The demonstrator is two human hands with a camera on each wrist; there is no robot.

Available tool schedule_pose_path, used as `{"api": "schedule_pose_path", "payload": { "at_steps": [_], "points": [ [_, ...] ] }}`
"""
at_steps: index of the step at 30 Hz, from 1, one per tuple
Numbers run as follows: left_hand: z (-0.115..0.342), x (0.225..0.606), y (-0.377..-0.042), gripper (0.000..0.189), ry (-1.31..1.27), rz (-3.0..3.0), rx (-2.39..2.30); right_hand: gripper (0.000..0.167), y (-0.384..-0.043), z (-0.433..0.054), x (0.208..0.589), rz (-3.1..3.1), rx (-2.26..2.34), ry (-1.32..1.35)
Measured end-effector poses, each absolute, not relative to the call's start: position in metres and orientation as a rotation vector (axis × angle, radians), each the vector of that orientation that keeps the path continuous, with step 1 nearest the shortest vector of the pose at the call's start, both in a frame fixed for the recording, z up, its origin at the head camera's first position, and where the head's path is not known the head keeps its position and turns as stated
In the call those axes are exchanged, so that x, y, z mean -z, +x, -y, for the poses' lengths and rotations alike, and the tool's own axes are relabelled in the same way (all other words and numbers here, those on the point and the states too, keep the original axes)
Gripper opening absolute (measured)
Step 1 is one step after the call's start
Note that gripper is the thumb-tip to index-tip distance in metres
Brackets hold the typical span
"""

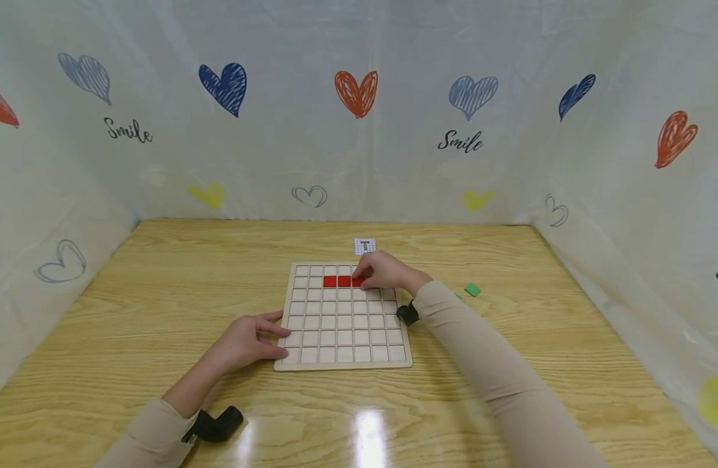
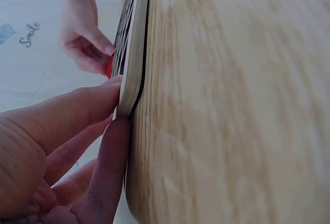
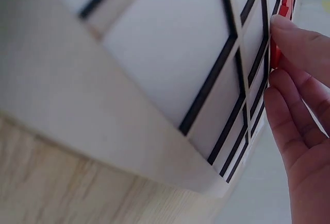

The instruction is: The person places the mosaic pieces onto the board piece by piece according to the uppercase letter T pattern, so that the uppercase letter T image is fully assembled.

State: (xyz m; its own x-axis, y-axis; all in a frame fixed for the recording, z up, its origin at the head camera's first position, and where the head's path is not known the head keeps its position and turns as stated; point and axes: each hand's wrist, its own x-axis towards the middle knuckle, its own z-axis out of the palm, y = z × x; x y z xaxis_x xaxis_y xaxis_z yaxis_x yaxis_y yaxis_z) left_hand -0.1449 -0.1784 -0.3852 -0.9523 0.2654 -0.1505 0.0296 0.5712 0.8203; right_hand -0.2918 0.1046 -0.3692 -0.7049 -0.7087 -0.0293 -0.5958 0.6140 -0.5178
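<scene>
A wooden grid board (image 1: 345, 337) with pale squares lies on the table. Two red tiles (image 1: 337, 281) sit side by side in its second row from the far edge. Just right of them, my right hand (image 1: 388, 270) pinches another red tile (image 3: 275, 53) between thumb and fingertips, at the grid surface. Part of that tile is hidden by the fingers. My left hand (image 1: 247, 341) rests against the board's left edge near its front corner, fingers spread. In the left wrist view its fingertips (image 2: 114, 136) touch the board's rim.
A small printed card (image 1: 364, 246) with a T-shaped pattern lies beyond the board. One green tile (image 1: 472, 290) is on the table (image 1: 177, 279) to the right; another green piece (image 1: 458, 296) is partly hidden by the right sleeve. A curtain with hearts surrounds the table.
</scene>
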Motion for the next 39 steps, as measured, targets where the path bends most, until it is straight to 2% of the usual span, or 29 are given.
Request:
{"api": "schedule_pose_path", "payload": {
  "at_steps": [25, 39],
  "points": [
    [0.178, 0.383, -0.146, 0.034, 0.262, -2.553, -1.324, 0.019, -0.290, -0.111, 0.366, -2.638, 0.674, -1.102],
    [0.179, 0.384, -0.144, 0.034, 0.242, -2.548, -1.331, 0.020, -0.271, -0.129, 0.358, -2.609, 0.745, -1.188]
  ]
}}
